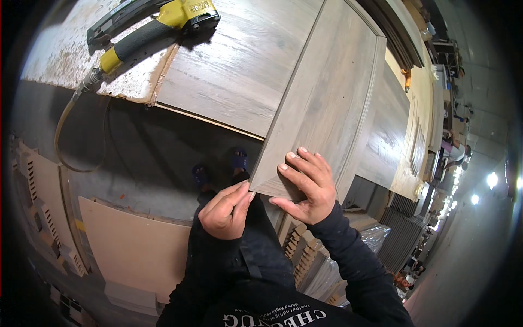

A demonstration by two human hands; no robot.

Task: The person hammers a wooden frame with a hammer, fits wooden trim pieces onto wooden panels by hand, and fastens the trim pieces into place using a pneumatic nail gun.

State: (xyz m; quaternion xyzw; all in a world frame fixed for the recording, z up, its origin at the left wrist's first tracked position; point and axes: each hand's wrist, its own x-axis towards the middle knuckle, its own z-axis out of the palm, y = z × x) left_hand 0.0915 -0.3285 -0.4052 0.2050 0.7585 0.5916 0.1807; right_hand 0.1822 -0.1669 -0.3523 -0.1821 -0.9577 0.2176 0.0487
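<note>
A grey-brown framed wooden panel (327,90), like a cabinet door, lies across the bench with its near end jutting over the edge. At its near left corner my left hand (224,212) is closed, thumb and fingers pinching the corner. My right hand (311,188) rests on the near end of the frame, fingers stretched out over the surface and thumb along the near edge. Beneath the framed panel is a flat board (234,65) with the same wood grain, showing on both sides of it.
A yellow and black nail gun (147,35) lies at the upper left on a worn white bench top (60,60). Its air hose (59,131) loops down over the edge. Tan boards (136,234) stand below. Stacked strips and plastic-wrapped stock (376,234) lie to the right.
</note>
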